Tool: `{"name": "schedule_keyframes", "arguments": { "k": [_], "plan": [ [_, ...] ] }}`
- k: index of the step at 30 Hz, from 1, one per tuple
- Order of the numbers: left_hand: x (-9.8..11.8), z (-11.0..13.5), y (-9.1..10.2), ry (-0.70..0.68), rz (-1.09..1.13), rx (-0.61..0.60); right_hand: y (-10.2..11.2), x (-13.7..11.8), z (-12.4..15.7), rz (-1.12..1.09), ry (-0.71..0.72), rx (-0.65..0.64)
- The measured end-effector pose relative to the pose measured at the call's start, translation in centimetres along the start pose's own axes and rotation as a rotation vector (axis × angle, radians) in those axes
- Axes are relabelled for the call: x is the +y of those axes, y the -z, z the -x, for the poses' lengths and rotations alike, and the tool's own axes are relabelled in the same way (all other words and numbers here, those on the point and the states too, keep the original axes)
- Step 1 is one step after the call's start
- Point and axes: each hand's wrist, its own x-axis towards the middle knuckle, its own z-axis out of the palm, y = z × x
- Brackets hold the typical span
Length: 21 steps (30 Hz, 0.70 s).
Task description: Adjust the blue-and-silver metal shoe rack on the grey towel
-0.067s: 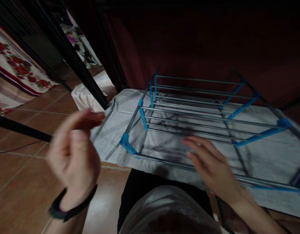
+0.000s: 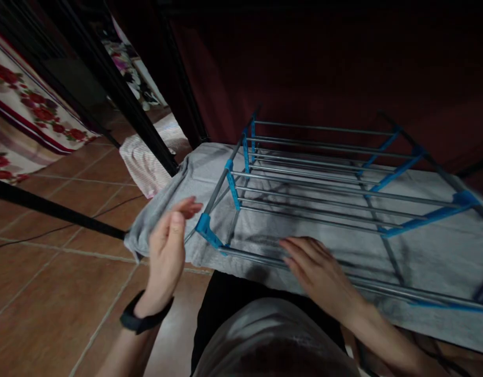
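Note:
A rack of grey metal tubes with blue plastic joints (image 2: 204,225) lies on a grey cloth (image 2: 208,162) in front of me. My left hand (image 2: 167,243), a black band round its wrist, is just left of the rack's near-left joint. Its fingers are stretched forward with the thumb apart, and it holds nothing. Over the rack's front tube (image 2: 257,257) is my right hand (image 2: 320,275), palm down with loosely extended fingers. Whether it touches that tube I cannot tell. Several thin crossbars run between the rack's two blue-jointed sides.
Dark posts (image 2: 123,99) stand to the left, with a low dark bar (image 2: 56,212) reaching the cloth's edge. Behind the rack hangs dark red fabric (image 2: 304,78). A flowered cloth (image 2: 41,112) hangs at far left above the tiled floor (image 2: 41,283), where a cable lies.
My left hand has moved right and slightly forward, closer to the rack's near-left joint. The right hand has shifted left along the front tube.

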Motion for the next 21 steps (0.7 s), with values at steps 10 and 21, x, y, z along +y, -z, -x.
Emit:
{"name": "schedule_keyframes", "arguments": {
  "k": [10, 21],
  "plan": [
    [-3.7, 1.7, -3.9, 0.414, 0.462, -0.199, -4.8, 0.6, 1.6, 0.256, -0.045, -0.262],
    [-4.3, 2.3, -4.8, 0.351, 0.421, -0.111, -4.1, 0.7, 1.3, 0.245, 0.061, -0.063]
  ]
}}
